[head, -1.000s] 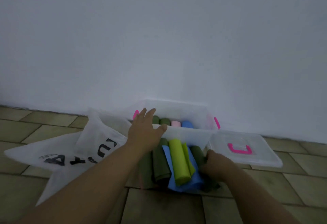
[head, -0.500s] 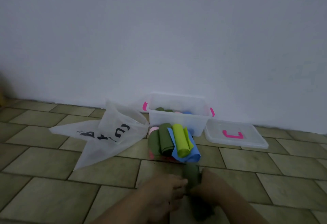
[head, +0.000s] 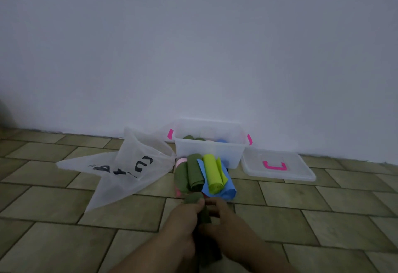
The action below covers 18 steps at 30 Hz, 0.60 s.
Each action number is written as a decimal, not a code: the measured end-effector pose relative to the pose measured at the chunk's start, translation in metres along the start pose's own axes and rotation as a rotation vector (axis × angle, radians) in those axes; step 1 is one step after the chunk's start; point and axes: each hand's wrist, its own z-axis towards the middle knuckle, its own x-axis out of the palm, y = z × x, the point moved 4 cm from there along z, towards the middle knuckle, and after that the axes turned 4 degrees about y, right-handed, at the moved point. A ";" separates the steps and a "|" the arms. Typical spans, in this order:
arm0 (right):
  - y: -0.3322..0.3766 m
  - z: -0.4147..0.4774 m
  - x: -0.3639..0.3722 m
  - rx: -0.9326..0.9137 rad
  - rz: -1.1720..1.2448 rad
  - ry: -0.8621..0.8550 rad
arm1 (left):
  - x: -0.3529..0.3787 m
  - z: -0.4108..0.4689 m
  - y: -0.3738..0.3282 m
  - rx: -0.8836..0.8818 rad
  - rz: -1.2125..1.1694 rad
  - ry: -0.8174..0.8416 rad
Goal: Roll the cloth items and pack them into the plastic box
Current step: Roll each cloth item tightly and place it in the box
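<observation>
Both hands, left hand (head: 183, 218) and right hand (head: 224, 218), are wrapped around a dark green cloth (head: 203, 214) over the floor. The plastic box (head: 209, 150) sits by the wall, other cloths piled just in front.

Your left hand (head: 183, 218) and your right hand (head: 224, 218) are bare, with no gloves, rings or watch visible. Both forearms are uncovered too; no sleeve reaches into the view.

Head-worn view, facing forward and down, floor (head: 64, 240) near, wall (head: 193, 46) beyond
</observation>
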 end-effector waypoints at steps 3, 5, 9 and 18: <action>0.015 0.012 -0.023 -0.025 0.076 -0.058 | 0.022 -0.002 -0.031 0.128 0.003 0.048; 0.037 0.023 -0.045 -0.085 0.111 -0.102 | 0.037 0.003 -0.062 0.207 0.063 0.052; 0.072 0.062 -0.101 -0.072 0.336 -0.105 | 0.064 0.031 -0.138 0.341 0.450 0.031; 0.059 0.188 -0.223 0.221 0.142 -0.435 | 0.028 0.148 -0.232 0.427 1.557 -0.384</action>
